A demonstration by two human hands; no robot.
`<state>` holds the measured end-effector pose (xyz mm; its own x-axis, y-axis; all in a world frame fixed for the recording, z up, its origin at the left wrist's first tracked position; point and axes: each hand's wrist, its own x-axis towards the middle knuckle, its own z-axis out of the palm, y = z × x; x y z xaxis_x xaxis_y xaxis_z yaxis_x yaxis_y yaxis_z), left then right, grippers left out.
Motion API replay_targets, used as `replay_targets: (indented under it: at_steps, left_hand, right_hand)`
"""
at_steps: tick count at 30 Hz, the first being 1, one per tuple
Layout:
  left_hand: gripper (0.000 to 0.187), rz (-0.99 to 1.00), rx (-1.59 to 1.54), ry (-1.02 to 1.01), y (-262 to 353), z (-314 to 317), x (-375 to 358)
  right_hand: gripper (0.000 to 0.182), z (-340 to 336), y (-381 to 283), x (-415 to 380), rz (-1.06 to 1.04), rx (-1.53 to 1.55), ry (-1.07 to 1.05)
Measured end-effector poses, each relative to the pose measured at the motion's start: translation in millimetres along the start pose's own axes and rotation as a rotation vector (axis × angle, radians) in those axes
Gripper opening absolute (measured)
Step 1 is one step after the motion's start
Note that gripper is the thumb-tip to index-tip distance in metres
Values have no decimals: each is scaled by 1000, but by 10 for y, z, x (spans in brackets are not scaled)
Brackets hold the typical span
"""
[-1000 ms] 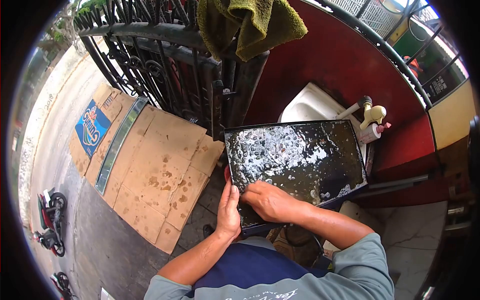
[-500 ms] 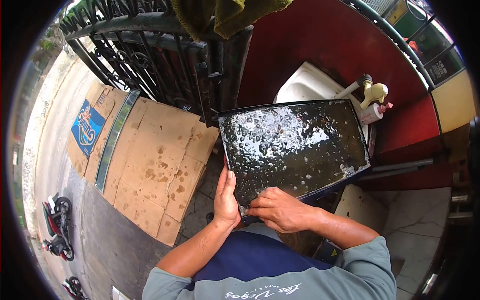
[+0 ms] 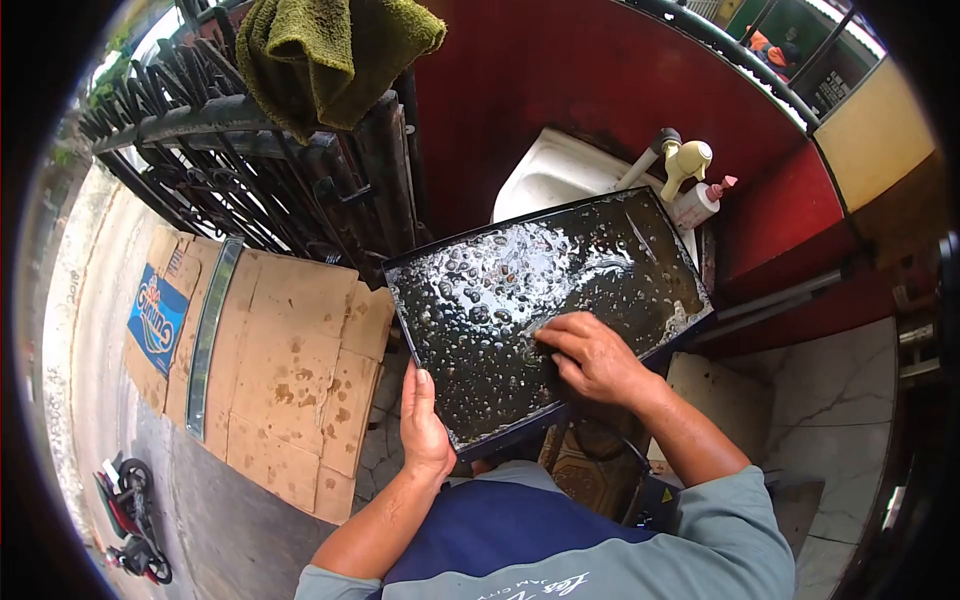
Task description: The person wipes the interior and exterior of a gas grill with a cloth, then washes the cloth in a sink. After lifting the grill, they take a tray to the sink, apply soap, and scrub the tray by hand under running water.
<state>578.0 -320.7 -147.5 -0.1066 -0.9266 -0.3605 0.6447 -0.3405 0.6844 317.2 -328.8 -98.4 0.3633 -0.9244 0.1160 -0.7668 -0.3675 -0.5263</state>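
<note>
Since the earlier frame, the right hand [image 3: 597,362] has shifted from near the lower left corner of the dark tray [image 3: 520,430] toward its middle, where it bends down to the bubbly liquid [image 3: 480,330]; whether its grip closes on anything small, I cannot tell. Meanwhile the left hand [image 3: 426,430] grasps the tray's left side near the lower corner. The tray lies in front of the person's shirt [image 3: 500,530], its far side overlapping the white sink [image 3: 545,165] in view, near the tap [image 3: 688,165]; what bears its weight is hidden. It looks stiff and shallow, probably weighted by liquid that could slop, its wet rim likely slippery. Opposite sides, supported from underneath and held level, seem the safest hold.
</note>
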Motion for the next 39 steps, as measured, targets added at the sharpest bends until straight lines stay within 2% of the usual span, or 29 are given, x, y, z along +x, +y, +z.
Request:
replay_targets:
  at_steps: [1, 3, 4, 7, 8, 11, 15, 17, 19, 21, 23, 25, 29, 32, 35, 37, 39]
  left_hand:
    - [47, 6, 28, 9, 1, 4, -4]
    - [47, 18, 52, 20, 1, 8, -23]
    - [50, 14, 56, -10, 12, 11, -24]
    - [52, 11, 63, -40, 8, 1, -2]
    - [52, 8, 61, -39, -1, -11, -2]
    - [52, 12, 69, -40, -1, -18, -2]
    - [51, 11, 64, -18, 7, 8, -15]
    - [50, 37, 64, -17, -46, -47, 14]
    - [49, 28, 58, -16, -22, -25, -6]
    - [49, 24, 56, -11, 13, -2, 6]
    - [48, -2, 76, 22, 9, 3, -10]
    - [48, 14, 69, 20, 3, 2, -8]
    - [48, 36, 110, 13, -17, -32, 10]
    - [49, 60, 142, -3, -45, -50, 10]
    - [49, 75, 160, -3, -72, -89, 63]
    - [48, 77, 179, 1, -87, -103, 46]
    - [49, 89, 181, -12, -52, -67, 55]
  right_hand:
    - [36, 2, 141, 54, 45, -82, 133]
    - [34, 12, 308, 210, 206, -164, 232]
    - [32, 88, 242, 287, 190, -173, 227]
    - [25, 298, -133, 378, -64, -41, 79]
    - [20, 282, -46, 425, -28, -43, 72]
    - [15, 201, 289, 577, 113, -142, 310]
    - [12, 312, 33, 620, -62, -37, 150]
    - [14, 253, 328, 766, 40, -125, 297]
    - [13, 228, 327, 882, 89, -146, 340]
    - [12, 335, 115, 847, -40, -50, 164]
    - [11, 363, 142, 870, -71, -39, 162]
    - [11, 293, 313, 1007, 79, -120, 243]
    - [6, 369, 260, 1008, -32, -64, 194]
    - [4, 336, 352, 1091, 8, -112, 284]
    - [5, 368, 160, 1069, -72, -32, 162]
    - [4, 356, 351, 1158, 4, -117, 264]
    - [4, 401, 295, 1155, 41, -88, 237]
